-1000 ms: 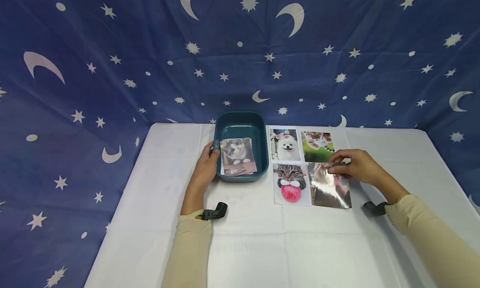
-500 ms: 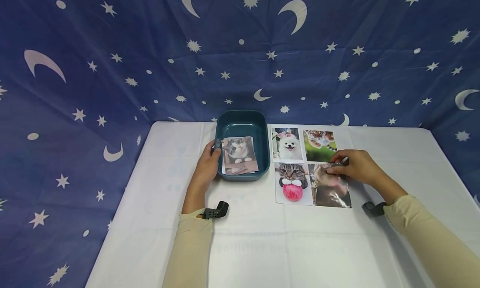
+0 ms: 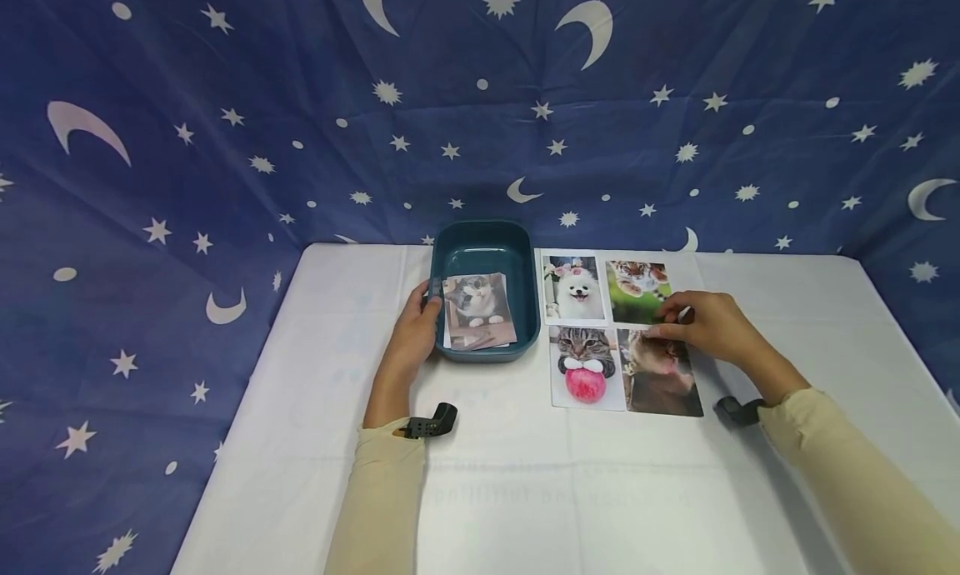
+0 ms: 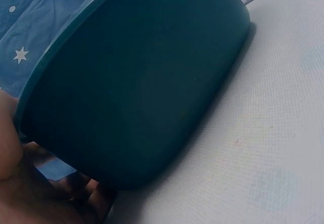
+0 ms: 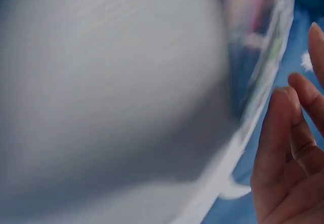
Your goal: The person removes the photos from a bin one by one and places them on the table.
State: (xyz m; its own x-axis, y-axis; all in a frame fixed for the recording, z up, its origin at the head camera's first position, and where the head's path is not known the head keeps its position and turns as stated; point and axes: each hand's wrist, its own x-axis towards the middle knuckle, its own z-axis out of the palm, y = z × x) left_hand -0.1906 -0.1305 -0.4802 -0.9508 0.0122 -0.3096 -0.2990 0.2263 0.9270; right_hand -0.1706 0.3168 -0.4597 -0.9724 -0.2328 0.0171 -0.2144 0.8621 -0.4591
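My left hand [image 3: 417,329] is gripping the tub [image 3: 491,258] at its 8 o'clock rim. The tub is standing on the worktop [image 3: 495,500], holding a stack [image 3: 478,312] of photo cards toward its 6 o'clock end. At the tub's 3 o'clock, four cards are lying face up, close together in a two-by-two block: dog card [image 3: 574,296] at 10 o'clock, tiger card [image 3: 634,294] at 1, cat card [image 3: 587,368] at 8, brown card [image 3: 663,393] at 4. My right hand [image 3: 711,325] is hovering at the brown card's 1 o'clock edge, fingers bending loosely, apparently holding nothing; its fingertips are overlapping the tiger card's 5 o'clock corner. I cannot tell whether my thumb is touching the brown card. A starry cloth [image 3: 480,158] is hanging at 12 o'clock.
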